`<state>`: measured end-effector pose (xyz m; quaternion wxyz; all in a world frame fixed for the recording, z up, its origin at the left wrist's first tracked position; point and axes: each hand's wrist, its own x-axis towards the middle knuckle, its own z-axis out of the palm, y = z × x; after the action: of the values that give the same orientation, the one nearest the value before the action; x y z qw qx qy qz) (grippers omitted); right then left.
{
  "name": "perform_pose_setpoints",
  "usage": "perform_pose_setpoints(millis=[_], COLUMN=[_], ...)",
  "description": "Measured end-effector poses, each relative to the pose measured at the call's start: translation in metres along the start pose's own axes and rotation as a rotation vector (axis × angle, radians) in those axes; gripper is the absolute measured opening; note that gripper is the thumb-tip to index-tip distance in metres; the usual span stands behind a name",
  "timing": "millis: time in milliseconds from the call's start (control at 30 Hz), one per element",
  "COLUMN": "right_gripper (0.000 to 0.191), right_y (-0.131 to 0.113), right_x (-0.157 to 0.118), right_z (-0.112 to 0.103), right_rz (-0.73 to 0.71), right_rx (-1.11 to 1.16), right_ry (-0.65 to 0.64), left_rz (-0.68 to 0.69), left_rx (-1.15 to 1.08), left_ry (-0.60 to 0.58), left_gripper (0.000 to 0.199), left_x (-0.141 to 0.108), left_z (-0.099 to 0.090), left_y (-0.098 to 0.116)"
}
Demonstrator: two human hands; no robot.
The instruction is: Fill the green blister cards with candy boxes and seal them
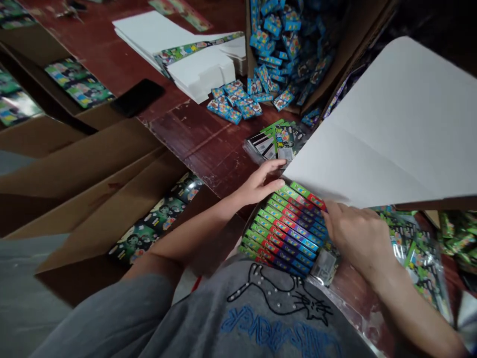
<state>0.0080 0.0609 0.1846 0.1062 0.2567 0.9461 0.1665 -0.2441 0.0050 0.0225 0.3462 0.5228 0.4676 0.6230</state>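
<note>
An open display box holds rows of small packs (285,228) with green, red, purple and blue edges, close against my shirt. Its large white lid (391,124) stands raised behind. My left hand (263,184) is at the box's back left corner, thumb and fingers apart, with nothing visible between them. My right hand (356,231) is curled at the right end of the back row, fingertips on the edge there; what they hold, if anything, is hidden. A plastic-wrapped piece (325,266) lies by the front right corner.
Fanned cards (274,141) lie behind my left hand. Small blue packs (238,102) spill from a carton (348,54). Folded white card (201,72) and a black phone (137,97) rest on the red table (194,136). Open cartons (85,174) stand at left; bagged packs (421,258) lie right.
</note>
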Motion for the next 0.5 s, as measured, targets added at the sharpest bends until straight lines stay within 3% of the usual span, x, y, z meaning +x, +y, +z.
perform_pose_setpoints(millis=[167,333,433,500], right_gripper=[0.034,0.037,0.039,0.044], right_y=[0.003,0.007,0.012,0.012], right_x=[0.018,0.036,0.05,0.059], right_z=[0.004,0.013,0.019,0.02], right_rz=[-0.069,-0.199,-0.227,-0.24], right_rx=[0.124,0.323,0.426,0.44], right_ry=[-0.009,0.019,-0.002,-0.042], left_rz=[-0.226,-0.207,-0.239,-0.254], left_rx=[-0.175,-0.32,-0.263,-0.175], left_ry=[0.014,0.102,0.2,0.28], left_gripper=[0.068,0.065,0.047,0.045], left_x=[-0.004,-0.032,-0.036,-0.034], left_z=[0.015,0.006,0.005,0.007], left_y=[-0.017,-0.005,0.005,0.008])
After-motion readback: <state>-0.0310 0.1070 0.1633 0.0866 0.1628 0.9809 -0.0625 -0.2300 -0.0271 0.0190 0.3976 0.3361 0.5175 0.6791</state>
